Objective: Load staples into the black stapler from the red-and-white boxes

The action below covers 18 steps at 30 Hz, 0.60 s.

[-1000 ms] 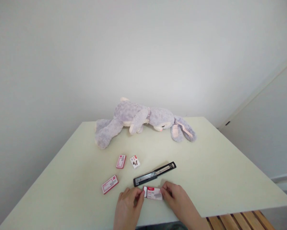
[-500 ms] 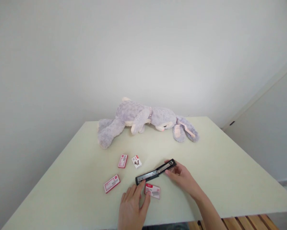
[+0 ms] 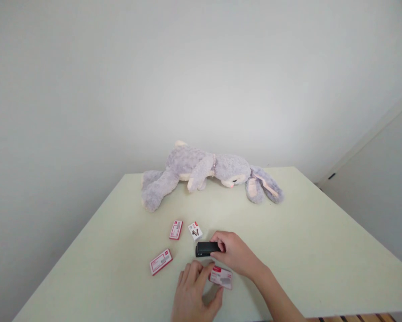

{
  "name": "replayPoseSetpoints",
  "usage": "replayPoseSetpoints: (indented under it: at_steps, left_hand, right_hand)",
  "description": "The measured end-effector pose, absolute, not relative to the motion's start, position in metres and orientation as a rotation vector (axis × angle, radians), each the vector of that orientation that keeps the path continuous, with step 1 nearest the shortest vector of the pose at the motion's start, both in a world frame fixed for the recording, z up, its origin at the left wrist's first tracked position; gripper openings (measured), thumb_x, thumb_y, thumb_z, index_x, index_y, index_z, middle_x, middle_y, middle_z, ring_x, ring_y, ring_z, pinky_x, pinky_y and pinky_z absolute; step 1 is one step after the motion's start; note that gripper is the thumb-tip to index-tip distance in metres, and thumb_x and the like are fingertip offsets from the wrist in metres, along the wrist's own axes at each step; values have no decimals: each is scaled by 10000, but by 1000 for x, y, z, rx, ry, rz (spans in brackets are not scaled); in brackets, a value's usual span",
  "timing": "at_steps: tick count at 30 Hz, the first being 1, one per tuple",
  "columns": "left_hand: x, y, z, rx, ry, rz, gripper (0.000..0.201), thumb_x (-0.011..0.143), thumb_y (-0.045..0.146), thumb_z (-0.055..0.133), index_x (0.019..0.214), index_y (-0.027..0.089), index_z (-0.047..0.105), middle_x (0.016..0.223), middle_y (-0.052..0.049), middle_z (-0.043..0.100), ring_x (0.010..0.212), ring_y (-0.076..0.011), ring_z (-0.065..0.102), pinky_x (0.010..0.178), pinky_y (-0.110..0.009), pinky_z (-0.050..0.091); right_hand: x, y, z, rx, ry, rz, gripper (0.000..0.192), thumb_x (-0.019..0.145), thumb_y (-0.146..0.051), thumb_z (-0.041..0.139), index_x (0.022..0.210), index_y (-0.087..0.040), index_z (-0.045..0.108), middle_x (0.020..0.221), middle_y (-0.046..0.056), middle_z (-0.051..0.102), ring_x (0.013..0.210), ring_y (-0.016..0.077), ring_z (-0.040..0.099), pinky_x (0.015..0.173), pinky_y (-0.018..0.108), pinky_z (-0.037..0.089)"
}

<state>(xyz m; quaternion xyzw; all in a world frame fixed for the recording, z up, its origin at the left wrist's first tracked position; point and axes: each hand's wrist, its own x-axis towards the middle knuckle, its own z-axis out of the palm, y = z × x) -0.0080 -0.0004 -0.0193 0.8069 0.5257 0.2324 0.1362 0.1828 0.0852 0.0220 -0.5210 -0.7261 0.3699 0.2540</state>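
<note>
Since the earlier frame, the one stapler had been folded closed; the right hand pinched its end, fingers nearly together. The left hand had thumb and forefinger apart around one box; whether they gripped it was hard to tell. Three more boxes lay left of the right fingers, one rabbit beyond.

stapler was black; box at five o'clock from it showed red, white, grey; plush rabbit at twelve was mottled lilac-grey.
</note>
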Motion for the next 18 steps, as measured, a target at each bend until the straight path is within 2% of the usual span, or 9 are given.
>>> replayPoseSetpoints:
  at_steps: [3, 6, 8, 11, 14, 16, 18]
  left_hand:
    - [-3, -1, -15, 2401, 1394, 643, 519, 775, 309, 800, 1275, 332, 662, 1161, -67, 655, 1046, -271, 629, 878, -380, 508]
    - [-15, -5, -18, 2359, 1531, 712, 376, 788, 249, 787, 1147, 317, 698, 1190, -58, 649, 1098, -273, 610, 909, -389, 501]
    - [-38, -8, -24, 2340, 1707, 823, 301, 811, 254, 764, 1102, 292, 697, 1267, -76, 631, 1171, -299, 587, 964, -436, 489]
    - [-85, -8, -33, 2359, 1903, 954, 259, 861, 317, 714, 1114, 278, 678, 1441, -98, 556, 1289, -334, 539, 1043, -511, 462]
    - [-123, -3, -38, 2358, 1941, 959, 316, 872, 364, 692, 1169, 267, 640, 1547, -107, 478, 1365, -346, 498, 1078, -539, 463]
    - [-136, 2, -40, 2333, 1889, 924, 314, 880, 362, 677, 1167, 253, 614, 1559, -108, 472, 1364, -329, 515, 1074, -518, 487]
    - [-140, 8, -41, 2288, 1852, 870, 330, 893, 351, 659, 1197, 248, 588, 1507, -106, 527, 1301, -303, 572, 1040, -490, 519]
  right_hand:
    - [188, 87, 18, -1459, -1954, 991, 156, 748, -158, 720, 891, -213, 689, 649, -92, 473, 601, 107, 470, 577, 225, 285]
    - [195, 89, 14, -1486, -1925, 992, 126, 765, -175, 714, 878, -209, 669, 661, -89, 470, 613, 112, 483, 579, 225, 299]
    - [199, 89, 11, -1500, -1910, 995, 119, 773, -182, 711, 880, -208, 667, 662, -89, 472, 610, 112, 484, 582, 227, 308]
    - [203, 88, 9, -1509, -1895, 998, 123, 781, -198, 711, 897, -211, 674, 656, -91, 470, 596, 112, 474, 583, 231, 313]
    - [204, 85, 10, -1502, -1868, 1009, 123, 796, -215, 698, 918, -220, 684, 648, -94, 458, 590, 112, 462, 582, 230, 313]
    - [204, 85, 10, -1503, -1851, 1016, 113, 801, -219, 690, 914, -223, 685, 645, -94, 448, 586, 111, 452, 580, 228, 310]
    - [203, 85, 11, -1508, -1846, 1018, 108, 801, -224, 685, 910, -224, 683, 643, -93, 445, 586, 112, 451, 580, 225, 308]
